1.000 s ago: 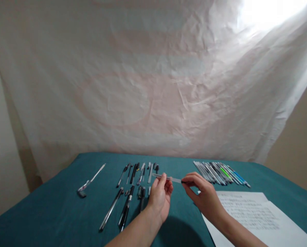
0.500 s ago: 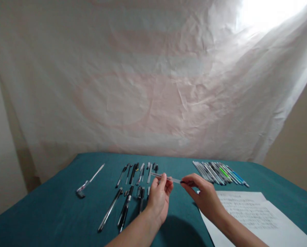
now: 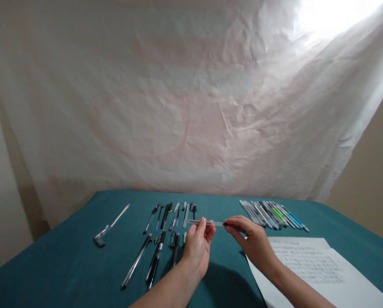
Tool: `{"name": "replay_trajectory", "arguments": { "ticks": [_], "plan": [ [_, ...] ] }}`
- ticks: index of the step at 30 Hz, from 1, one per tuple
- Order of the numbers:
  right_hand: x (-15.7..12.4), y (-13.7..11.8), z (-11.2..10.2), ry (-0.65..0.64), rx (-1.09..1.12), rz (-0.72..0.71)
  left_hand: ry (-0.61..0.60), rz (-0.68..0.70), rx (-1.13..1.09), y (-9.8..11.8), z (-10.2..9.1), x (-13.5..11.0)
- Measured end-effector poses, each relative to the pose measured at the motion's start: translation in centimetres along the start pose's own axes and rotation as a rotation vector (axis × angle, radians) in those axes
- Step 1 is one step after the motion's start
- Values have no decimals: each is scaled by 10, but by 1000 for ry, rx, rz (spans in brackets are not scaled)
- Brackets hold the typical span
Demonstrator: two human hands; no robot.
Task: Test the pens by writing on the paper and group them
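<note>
Between my hands, above the table, a slim clear pen barrel (image 3: 217, 223) lies nearly level. My left hand (image 3: 199, 246) pinches it with thumb and fingers near its middle, and its left end sticks out past the thumb. At its right end, my right hand (image 3: 247, 235) pinches a small dark tip; whether that is a plug or part of the barrel, I cannot tell. Under and left of my left hand lie several black and clear pens (image 3: 155, 259) and caps in two rows, some hidden by my wrist.
A dense row of refills or thin pens (image 3: 274, 215), one green and some blue, lies at the back right. Handwritten paper sheets (image 3: 303, 261) are at the front right. At left lies a clear pen (image 3: 114, 221) with a grey piece (image 3: 99, 242) on the green cloth (image 3: 66, 265).
The barrel is now closer to level, its right end slightly higher. Both hands keep their pinch and have barely moved; the whole view has shifted slightly.
</note>
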State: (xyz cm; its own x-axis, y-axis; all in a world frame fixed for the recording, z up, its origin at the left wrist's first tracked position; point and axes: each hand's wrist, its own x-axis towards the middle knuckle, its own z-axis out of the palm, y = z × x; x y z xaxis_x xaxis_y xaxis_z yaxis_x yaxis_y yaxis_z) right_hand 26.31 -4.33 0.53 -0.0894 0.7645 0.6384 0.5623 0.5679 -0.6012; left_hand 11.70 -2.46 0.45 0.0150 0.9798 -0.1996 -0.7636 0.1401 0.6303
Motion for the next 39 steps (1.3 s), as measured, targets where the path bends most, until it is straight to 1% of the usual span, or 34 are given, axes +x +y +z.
{"name": "replay_trajectory", "arguments": {
  "ticks": [6, 11, 17, 25, 32, 35, 37, 39],
  "plan": [
    [-1, 5, -2, -20, -133, -111, -7, -1, 0, 0, 0, -1],
    [-3, 7, -1, -12, -161, -134, -10, -1, 3, -1, -1, -2],
    [-4, 6, -2, -15, -178, -201, 1, -4, 15, -2, -3, -1],
    [-5, 7, -1, -46, -208, -216, -17, 8, 31, -2, -3, 0],
    [-7, 16, 6, -57, -266, -148, -40, 19, 55, -7, -5, -1],
    [-10, 18, 10, -63, -279, -86, -61, 22, 74, -10, -6, -2],
    [-11, 18, 12, -67, -249, -2, -73, 29, 87, -12, -7, -2],
    [-10, 17, 14, -104, -126, 154, -82, 36, 99, -14, -8, -3]
  ]
}}
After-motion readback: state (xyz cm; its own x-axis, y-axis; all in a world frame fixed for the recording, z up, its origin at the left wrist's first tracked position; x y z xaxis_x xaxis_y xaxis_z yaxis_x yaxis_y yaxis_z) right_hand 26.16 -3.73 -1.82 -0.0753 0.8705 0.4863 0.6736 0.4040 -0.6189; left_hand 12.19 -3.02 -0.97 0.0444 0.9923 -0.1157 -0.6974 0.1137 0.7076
